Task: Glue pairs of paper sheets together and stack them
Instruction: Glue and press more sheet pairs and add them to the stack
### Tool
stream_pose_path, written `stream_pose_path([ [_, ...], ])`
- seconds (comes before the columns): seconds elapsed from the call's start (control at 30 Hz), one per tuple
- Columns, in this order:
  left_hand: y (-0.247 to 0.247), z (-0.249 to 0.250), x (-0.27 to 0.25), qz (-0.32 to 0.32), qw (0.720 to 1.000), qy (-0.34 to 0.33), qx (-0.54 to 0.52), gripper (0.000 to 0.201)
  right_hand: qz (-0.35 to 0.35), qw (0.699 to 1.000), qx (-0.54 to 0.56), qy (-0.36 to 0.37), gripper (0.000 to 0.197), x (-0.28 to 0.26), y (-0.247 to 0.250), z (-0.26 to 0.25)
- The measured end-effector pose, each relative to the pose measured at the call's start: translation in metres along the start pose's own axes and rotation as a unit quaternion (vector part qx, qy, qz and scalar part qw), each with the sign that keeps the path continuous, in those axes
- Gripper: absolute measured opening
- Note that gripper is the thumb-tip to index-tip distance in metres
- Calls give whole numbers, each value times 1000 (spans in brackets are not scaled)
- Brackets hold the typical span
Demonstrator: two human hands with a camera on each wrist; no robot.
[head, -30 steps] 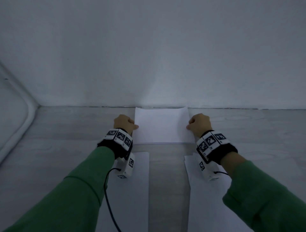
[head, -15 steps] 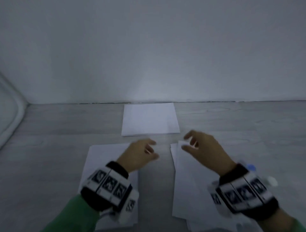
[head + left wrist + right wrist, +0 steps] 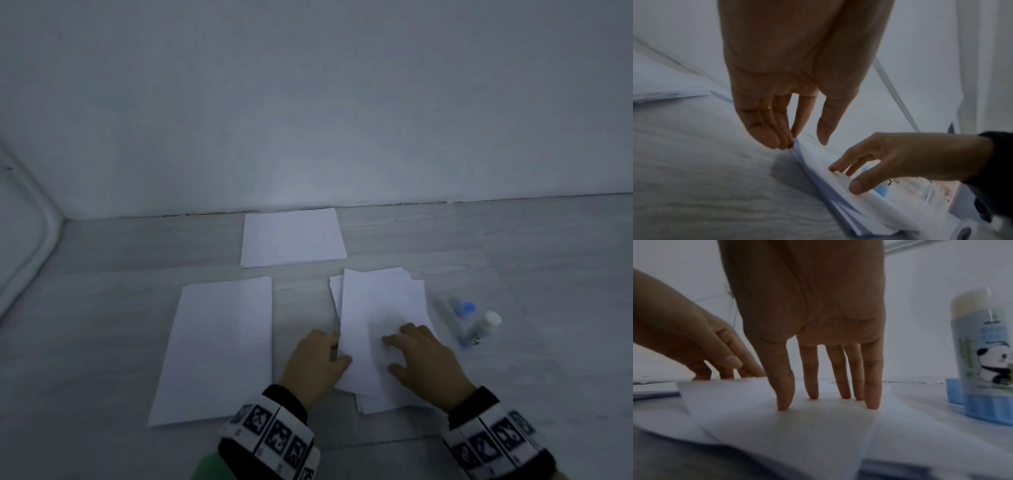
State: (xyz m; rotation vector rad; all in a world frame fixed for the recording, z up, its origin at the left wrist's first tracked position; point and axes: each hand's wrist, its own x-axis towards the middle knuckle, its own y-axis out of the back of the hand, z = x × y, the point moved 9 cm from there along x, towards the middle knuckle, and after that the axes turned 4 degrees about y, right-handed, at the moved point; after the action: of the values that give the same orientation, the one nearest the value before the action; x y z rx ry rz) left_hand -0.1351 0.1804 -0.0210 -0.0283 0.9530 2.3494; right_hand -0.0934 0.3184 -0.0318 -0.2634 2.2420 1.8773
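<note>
Three lots of white paper lie on the grey table. A neat stack [image 3: 293,236] sits by the wall, a left pile [image 3: 219,346] is nearer, and a loose right pile [image 3: 380,308] is fanned out. My right hand [image 3: 394,353] presses its straight, spread fingertips [image 3: 872,402] on the right pile's top sheet [image 3: 789,431]. My left hand [image 3: 337,349] is at that sheet's left edge. Its straight fingers [image 3: 774,139] touch the raised edge, and the thumb hovers above the sheet. An uncapped panda glue stick [image 3: 982,353] stands right of the pile.
The glue stick's blue cap [image 3: 464,308] lies beside the stick [image 3: 479,330]. A pale wall [image 3: 308,102] rises just behind the far stack. A rounded white edge [image 3: 30,240] borders the table at the left.
Both hands let go of the far stack and drew back to the right pile. The right hand came down flat on it and the left reached its edge.
</note>
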Motion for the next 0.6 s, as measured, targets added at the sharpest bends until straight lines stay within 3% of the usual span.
stream_pose_path([
  [0.13,7,4,-8,70,995,12,-70,34,-5,1000,-8,-6,46,2,0,2],
  [0.2,7,5,-9,84,992,23,-88,36,-5,1000,-6,-10,46,2,1,3],
  [0.37,10,-10,-8,129,982,66,-119,31,3,1000,0,-18,47,0,0,4],
  [0.6,12,-17,-9,167,978,69,-102,11,11,1000,-3,-16,46,-2,0,2],
])
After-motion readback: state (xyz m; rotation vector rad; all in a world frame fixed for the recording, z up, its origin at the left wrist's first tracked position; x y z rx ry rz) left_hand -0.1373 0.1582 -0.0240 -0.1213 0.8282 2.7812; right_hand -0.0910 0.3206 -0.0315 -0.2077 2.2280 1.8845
